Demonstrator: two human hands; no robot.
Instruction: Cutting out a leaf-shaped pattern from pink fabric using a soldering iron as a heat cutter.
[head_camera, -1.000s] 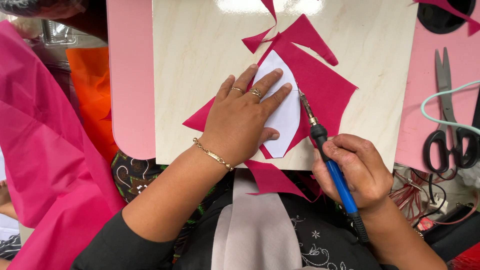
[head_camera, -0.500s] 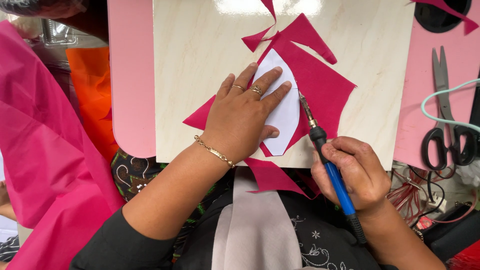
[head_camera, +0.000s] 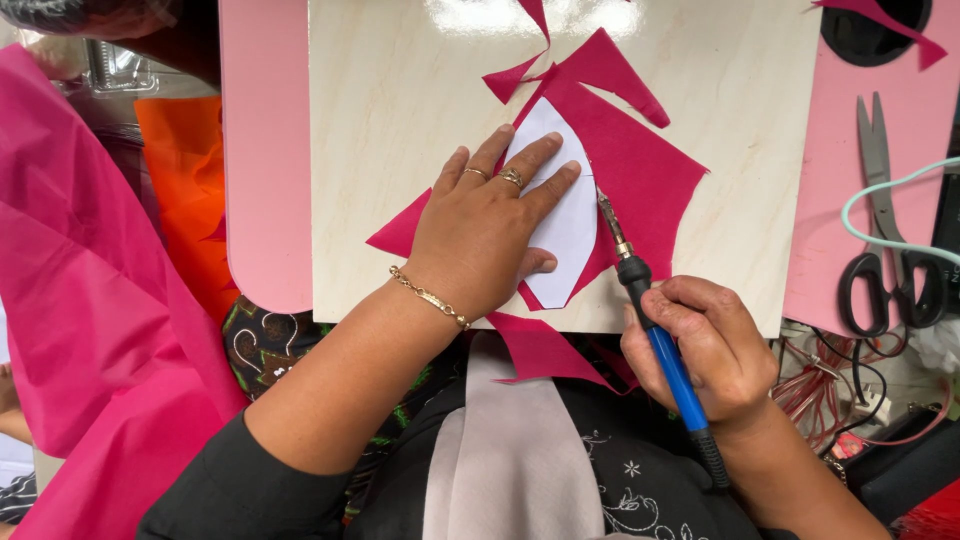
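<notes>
My left hand (head_camera: 485, 235) lies flat, fingers spread, on a white petal-shaped template (head_camera: 568, 225) that rests on a piece of magenta fabric (head_camera: 640, 170). Both lie on a pale wooden board (head_camera: 400, 110). My right hand (head_camera: 705, 350) grips a blue-handled hot-tip cutting tool (head_camera: 650, 320) like a pen. Its metal tip touches the fabric at the template's right edge. A strip of the fabric (head_camera: 545, 355) hangs over the board's near edge.
The board sits on a pink table (head_camera: 265, 160). Black-handled scissors (head_camera: 885, 230) and a pale green cable (head_camera: 880, 195) lie at the right. Bright pink cloth (head_camera: 90, 320) and orange cloth (head_camera: 185, 180) are heaped at the left. Red wires (head_camera: 820, 385) hang below the table's right side.
My right hand has drawn the tool slightly toward me along the template's right edge. My left hand has stayed pressed on the template.
</notes>
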